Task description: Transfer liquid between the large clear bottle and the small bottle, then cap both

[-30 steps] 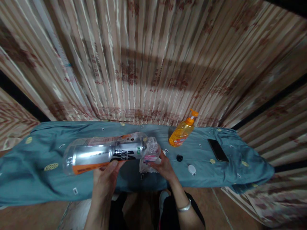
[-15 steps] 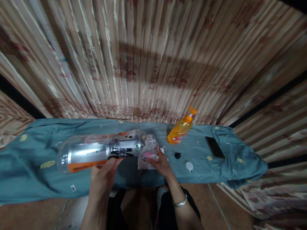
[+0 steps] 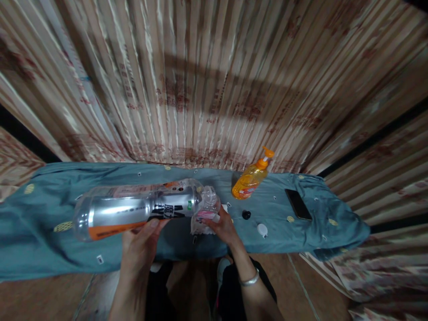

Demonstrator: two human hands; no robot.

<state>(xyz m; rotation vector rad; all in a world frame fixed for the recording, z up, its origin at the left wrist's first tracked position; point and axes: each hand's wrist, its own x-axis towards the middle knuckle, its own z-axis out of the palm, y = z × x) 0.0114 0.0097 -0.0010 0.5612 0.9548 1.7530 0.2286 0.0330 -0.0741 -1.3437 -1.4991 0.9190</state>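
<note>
A large clear bottle (image 3: 133, 208) with a silver, black and orange label lies sideways in the air over the cloth, its neck to the right. My left hand (image 3: 144, 234) grips it from below near the middle. My right hand (image 3: 223, 224) is closed on a small clear plastic container (image 3: 210, 200) with a pink label, right at the big bottle's mouth. Where the two openings meet is hard to make out. Beneath them, a crumpled whitish wrapper (image 3: 198, 226) shows at the front of the table.
An orange pump bottle (image 3: 249, 180) stands behind my right hand. On the teal cloth (image 3: 110, 256) to the right are a black cap (image 3: 246, 215), a white round lid (image 3: 262, 230) and a dark phone (image 3: 298, 204). A pleated curtain (image 3: 200, 89) hangs behind.
The big bottle and my left hand have shifted slightly left in the view. Both hands keep their holds. The table items appear shifted a little, as the camera has moved slightly.
</note>
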